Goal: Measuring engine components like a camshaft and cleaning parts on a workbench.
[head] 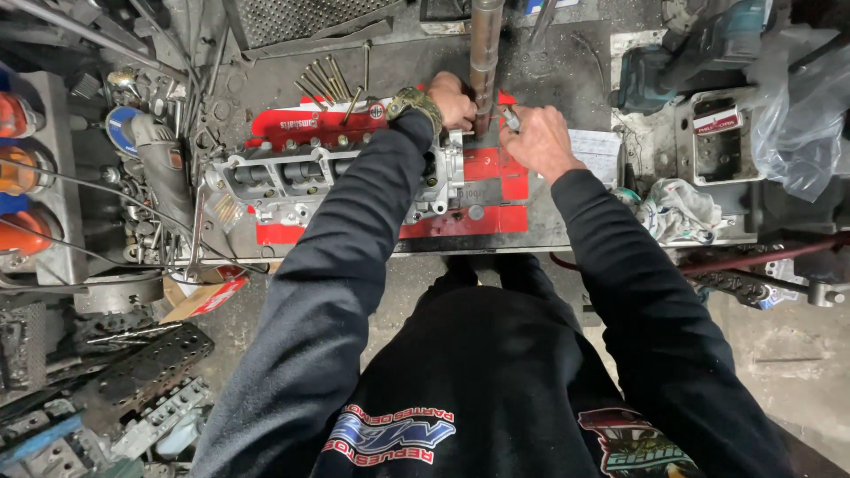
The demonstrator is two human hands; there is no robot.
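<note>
Head view: we are gripping upright rusty steel tube point(484, 62) with left hand point(452, 99), fingers wrapped shut around it, just above end of aluminium cylinder head point(301, 173). Right hand point(540, 137) is pinching small metal piece point(511, 117) just beside tube; fingers closed on it. Cylinder head is lying below left grip on red sheet point(496, 190) on bench. We are judging the head heavy, rigid, oily; tube stiff, rough enough for firm mid-shaft hold. Loose valves point(323, 84) lying beyond left wrist.
</note>
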